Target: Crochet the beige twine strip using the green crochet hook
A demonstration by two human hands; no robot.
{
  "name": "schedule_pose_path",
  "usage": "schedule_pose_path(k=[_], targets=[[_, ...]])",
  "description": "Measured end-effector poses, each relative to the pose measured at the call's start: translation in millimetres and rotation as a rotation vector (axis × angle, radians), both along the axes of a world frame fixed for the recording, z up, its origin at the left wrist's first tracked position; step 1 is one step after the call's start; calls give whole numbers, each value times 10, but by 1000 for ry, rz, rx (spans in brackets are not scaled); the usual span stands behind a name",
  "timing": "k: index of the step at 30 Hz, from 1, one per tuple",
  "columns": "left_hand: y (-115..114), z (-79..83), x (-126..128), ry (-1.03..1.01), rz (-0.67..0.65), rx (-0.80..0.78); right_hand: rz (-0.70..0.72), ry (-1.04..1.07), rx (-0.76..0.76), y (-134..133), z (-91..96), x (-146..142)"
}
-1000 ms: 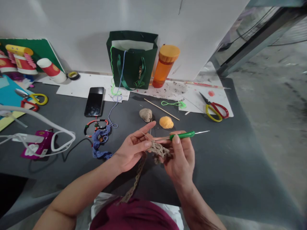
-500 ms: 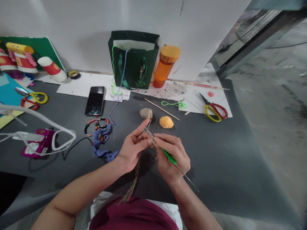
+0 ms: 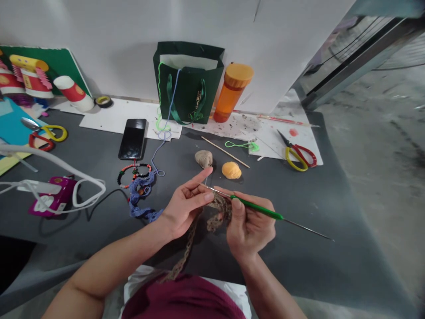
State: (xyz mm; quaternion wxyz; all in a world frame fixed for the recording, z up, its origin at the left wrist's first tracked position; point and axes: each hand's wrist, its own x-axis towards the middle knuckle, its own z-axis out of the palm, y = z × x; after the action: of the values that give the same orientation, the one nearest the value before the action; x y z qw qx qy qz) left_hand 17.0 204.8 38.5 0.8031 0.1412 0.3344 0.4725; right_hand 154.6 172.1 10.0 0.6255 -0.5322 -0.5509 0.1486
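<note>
My right hand is closed round a green-handled crochet hook, whose metal shaft points right and slightly down. Its tip end meets my left hand at the fingertips. My left hand pinches the beige crocheted piece and its thread, with the index finger stretched out. A crocheted beige strip hangs from the work down toward my lap. The thread runs up to a small beige yarn ball on the dark table.
An orange yarn ball, a wooden stick, red-and-yellow scissors, green thread, an orange bottle and a green gift bag lie beyond. To the left are a phone, bead ring, blue crochet strip, pink device with white cables, paper crafts.
My right hand has turned the hook: it pointed right a second ago, swung down toward me, and now points right and down again. The beige work shows between my hands again.
</note>
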Motion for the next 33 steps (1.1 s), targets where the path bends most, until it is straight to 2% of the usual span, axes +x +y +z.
schedule_pose_path(k=[11,13,17,20,25,28,30,31,33], targets=[[0,0,-9,-6,-57,28,-31,184,-55,19,42,-11],[6,4,-18,-23,-81,24,31,259,-103,53,59,-9],[15,8,-23,-33,-143,49,252,499,-233,142,75,-37],[6,6,-16,13,-130,99,330,537,-260,163,65,-62],[-71,15,-30,207,-70,267,309,402,-156,82,51,-48],[-158,41,-39,511,141,435,314,223,19,41,80,-31],[-198,57,-29,633,267,474,325,95,126,35,101,-32],[-205,61,-18,631,273,459,321,49,161,38,106,-37],[-189,58,6,529,204,393,295,31,191,48,102,-54]])
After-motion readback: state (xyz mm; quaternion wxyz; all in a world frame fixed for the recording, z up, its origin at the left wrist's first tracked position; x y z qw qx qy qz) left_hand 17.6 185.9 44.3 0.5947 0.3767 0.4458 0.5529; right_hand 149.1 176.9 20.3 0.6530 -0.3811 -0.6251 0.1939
